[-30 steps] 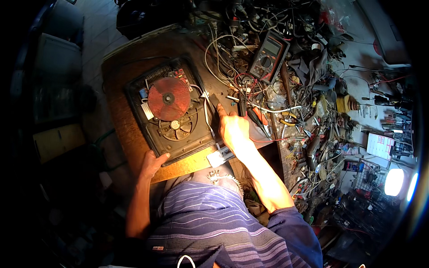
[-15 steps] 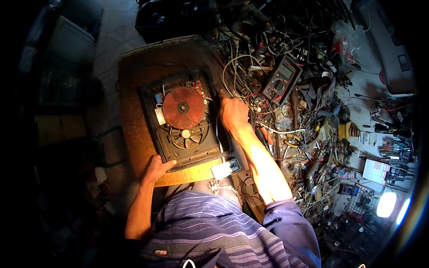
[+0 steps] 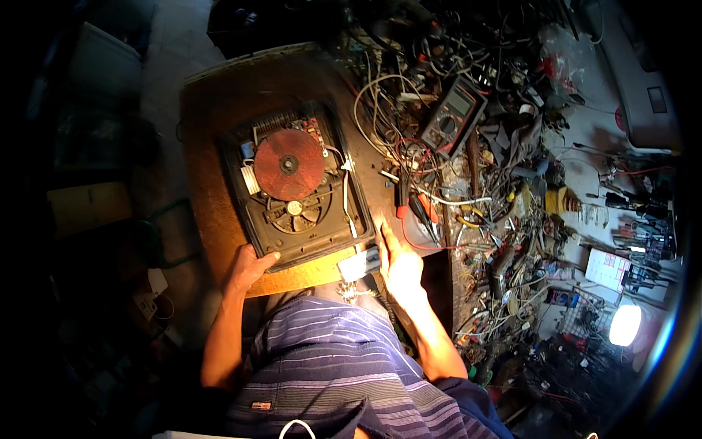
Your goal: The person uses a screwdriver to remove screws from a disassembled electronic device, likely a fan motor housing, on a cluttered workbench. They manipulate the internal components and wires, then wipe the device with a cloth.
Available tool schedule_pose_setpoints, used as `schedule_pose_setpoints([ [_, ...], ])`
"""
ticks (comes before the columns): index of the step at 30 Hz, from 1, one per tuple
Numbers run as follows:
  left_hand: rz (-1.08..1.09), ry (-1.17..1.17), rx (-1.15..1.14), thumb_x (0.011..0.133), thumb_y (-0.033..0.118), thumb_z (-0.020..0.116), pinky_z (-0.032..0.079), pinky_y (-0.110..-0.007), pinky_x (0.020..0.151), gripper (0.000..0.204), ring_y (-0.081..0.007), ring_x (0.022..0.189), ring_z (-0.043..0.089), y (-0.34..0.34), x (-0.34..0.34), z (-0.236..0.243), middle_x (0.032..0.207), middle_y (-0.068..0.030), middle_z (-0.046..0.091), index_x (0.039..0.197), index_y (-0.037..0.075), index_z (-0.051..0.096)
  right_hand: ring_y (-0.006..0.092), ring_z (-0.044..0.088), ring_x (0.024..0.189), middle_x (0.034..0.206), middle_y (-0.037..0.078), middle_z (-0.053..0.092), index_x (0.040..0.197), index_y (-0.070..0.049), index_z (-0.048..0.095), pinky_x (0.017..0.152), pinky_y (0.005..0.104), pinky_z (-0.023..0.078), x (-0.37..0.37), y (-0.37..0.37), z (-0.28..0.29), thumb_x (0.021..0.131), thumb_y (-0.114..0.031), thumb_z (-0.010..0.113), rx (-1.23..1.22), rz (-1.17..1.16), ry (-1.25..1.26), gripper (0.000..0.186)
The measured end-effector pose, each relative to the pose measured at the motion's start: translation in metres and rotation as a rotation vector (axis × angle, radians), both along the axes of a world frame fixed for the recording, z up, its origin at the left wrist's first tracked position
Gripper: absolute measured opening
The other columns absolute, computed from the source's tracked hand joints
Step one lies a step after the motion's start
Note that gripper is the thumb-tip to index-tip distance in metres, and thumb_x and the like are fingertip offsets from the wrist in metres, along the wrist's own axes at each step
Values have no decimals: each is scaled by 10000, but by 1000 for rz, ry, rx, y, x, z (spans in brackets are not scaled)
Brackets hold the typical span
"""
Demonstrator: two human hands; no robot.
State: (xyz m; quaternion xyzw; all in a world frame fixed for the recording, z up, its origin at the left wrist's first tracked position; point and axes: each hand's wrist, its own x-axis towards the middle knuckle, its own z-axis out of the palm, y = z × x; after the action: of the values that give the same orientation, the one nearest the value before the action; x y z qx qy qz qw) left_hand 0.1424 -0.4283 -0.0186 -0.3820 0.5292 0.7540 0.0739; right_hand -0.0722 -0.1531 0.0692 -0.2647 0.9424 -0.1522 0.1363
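Note:
An opened induction cooker [image 3: 303, 238] lies tilted on the wooden table, its inside facing up. A round reddish coil [image 3: 281, 159] sits at its middle, with a small fan [image 3: 294, 216] on the near side and a circuit board [image 3: 313, 132] at the far end. My left hand [image 3: 251, 268] grips the near left corner, thumb on the rim and fingers beneath. Beside the near right corner, my right hand [image 3: 398, 267] has its fingers stretched forward and holds nothing visible. A small pale panel [image 3: 357, 265] lies just left of it, joined to the cooker by a flat white cable [image 3: 346, 196].
To the right, a multimeter [image 3: 454, 117] lies on a heap of wires and parts. Its probes [image 3: 402, 197] and pliers [image 3: 468, 219] are nearer. The wooden table [image 3: 208, 212] reaches left of the cooker. Tools and a lit lamp [image 3: 625, 325] are at the far right.
My right hand has drawn back from the cooker's right side to its near right corner, uncovering the probes. My left hand keeps its grip. The whole view has shifted slightly.

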Motion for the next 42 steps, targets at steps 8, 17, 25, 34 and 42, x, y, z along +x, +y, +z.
schedule_pose_setpoints([
  [8,11,-36,-88,892,36,708,524,-286,854,236,-101,924,646,2,-1,7,1056,-23,722,1122,-18,717,314,607,575,736,154,587,1408,-128,587,534,425,503,44,34,-14,895,-140,686,30,-17,-59,523],
  [17,9,-21,-99,884,64,715,525,-302,864,262,-122,938,650,3,1,2,1075,-35,721,1134,-13,713,303,607,540,726,139,593,1402,-131,597,518,406,515,38,27,-9,886,-132,676,62,7,-12,521],
  [25,13,-30,-111,865,43,721,530,-306,855,286,-131,928,656,3,-2,6,1068,-51,726,1140,-33,707,321,682,593,771,174,646,1393,-138,612,541,425,549,-2,9,-6,859,-133,629,108,140,-30,534],
  [34,13,-7,-107,867,19,720,534,-295,823,249,-116,901,654,2,-3,6,1030,-25,729,1113,-18,733,380,691,663,794,204,650,1411,-123,594,600,465,563,-39,-30,-13,762,-61,649,95,193,-12,654],
  [42,-13,-79,-110,869,48,729,531,-290,820,256,-108,895,649,1,-3,8,1024,-24,732,1117,-9,738,364,708,655,809,223,677,1369,-46,613,588,435,573,-72,-68,-11,837,-87,612,82,283,48,533],
])
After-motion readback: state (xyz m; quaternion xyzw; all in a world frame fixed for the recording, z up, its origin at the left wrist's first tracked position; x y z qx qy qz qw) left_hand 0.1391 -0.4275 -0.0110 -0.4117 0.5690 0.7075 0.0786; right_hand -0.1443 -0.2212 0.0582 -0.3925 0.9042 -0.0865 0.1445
